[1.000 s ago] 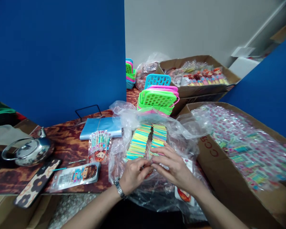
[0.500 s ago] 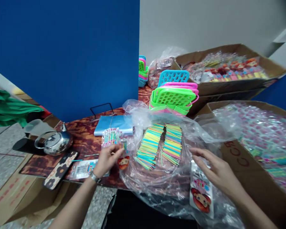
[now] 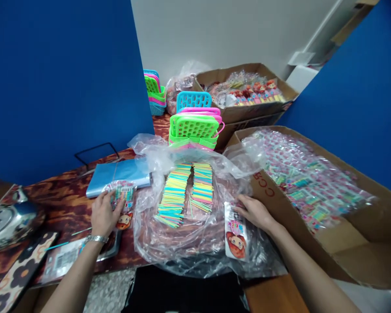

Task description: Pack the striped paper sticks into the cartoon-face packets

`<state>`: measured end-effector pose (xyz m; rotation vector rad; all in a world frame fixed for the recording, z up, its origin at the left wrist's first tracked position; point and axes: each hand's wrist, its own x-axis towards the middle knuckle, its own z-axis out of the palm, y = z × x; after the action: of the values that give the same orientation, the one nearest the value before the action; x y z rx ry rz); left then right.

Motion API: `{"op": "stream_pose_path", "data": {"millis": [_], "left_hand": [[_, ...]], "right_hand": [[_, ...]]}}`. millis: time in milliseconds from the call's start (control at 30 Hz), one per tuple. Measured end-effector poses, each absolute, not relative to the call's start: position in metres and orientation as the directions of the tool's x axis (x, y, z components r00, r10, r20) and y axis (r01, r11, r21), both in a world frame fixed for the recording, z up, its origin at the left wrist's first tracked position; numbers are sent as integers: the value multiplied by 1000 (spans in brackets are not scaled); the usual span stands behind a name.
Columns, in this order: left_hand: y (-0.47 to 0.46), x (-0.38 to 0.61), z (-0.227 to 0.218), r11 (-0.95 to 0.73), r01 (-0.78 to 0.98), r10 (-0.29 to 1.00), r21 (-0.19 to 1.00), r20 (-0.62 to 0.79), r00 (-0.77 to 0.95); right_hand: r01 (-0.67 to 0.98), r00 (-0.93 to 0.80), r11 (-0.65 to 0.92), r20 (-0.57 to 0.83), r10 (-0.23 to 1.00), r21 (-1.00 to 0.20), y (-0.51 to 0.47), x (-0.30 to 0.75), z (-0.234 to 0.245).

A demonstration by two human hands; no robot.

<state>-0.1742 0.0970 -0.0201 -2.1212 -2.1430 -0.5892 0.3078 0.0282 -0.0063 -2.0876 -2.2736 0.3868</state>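
Left grip (image 3: 102,214) half-spread over packet (image 3: 127,204), on surface (image 3: 68,188) left of straws (image 3: 173,195); can't tell if pinched. Right grip (image 3: 256,211) loosely curled at white pack (image 3: 234,232), hold unclear. Packet likely light, slick, bendy: pinch edge.

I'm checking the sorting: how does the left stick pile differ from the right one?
The left pile is longer, reaching lower in the picture than the right pile. The left pile slants, while the right pile runs straighter. The left pile looks mainly yellow and blue; the right pile shows pink too. Both lie on clear plastic.
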Motion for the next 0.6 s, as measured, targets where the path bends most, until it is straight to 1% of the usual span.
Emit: {"op": "stream_pose_path", "data": {"millis": [67, 133, 200, 233, 267, 300, 333, 367, 400, 467, 533, 600], "left_hand": [[96, -172, -13, -38, 974, 937, 221, 347, -42], [92, -162, -2, -79, 969, 902, 233, 431, -30], [83, -140, 10, -167, 944, 857, 284, 516, -3], [77, -125, 16, -233, 915, 845, 329, 534, 23], [69, -107, 21, -302, 868, 844, 396, 535, 50], [61, -87, 26, -379, 795, 861, 473, 495, 115], [53, -65, 29, -444, 697, 875, 563, 438, 204], [45, -43, 32, -462, 591, 887, 662, 363, 286], [38, -22, 33, -439, 499, 892, 747, 292, 346], [27, 16, 33, -380, 360, 876, 852, 207, 435], [21, 42, 32, -319, 261, 861, 911, 163, 482], [18, 54, 30, -255, 198, 855, 946, 125, 504]], "right_hand": [[986, -96, 76, -135, 986, -146, 30, 307, -8], [998, -63, 59, -128, 990, -30, 31, 307, -7], [998, -30, 38, -131, 991, 57, 30, 305, -1], [997, -29, 37, -125, 992, 62, 29, 303, 4], [998, -48, 52, -107, 993, 35, 28, 301, 11], [996, -82, 81, -78, 994, -22, 26, 297, 20], [987, -131, 126, -36, 991, -100, 25, 293, 30], [965, -181, 180, 15, 983, -191, 23, 287, 42], [931, -223, 233, 69, 972, -282, 22, 281, 53], [858, -261, 297, 140, 955, -419, 19, 267, 74], [802, -274, 329, 183, 944, -499, 15, 252, 87], [760, -273, 358, 233, 933, -542, 11, 238, 92]]}}
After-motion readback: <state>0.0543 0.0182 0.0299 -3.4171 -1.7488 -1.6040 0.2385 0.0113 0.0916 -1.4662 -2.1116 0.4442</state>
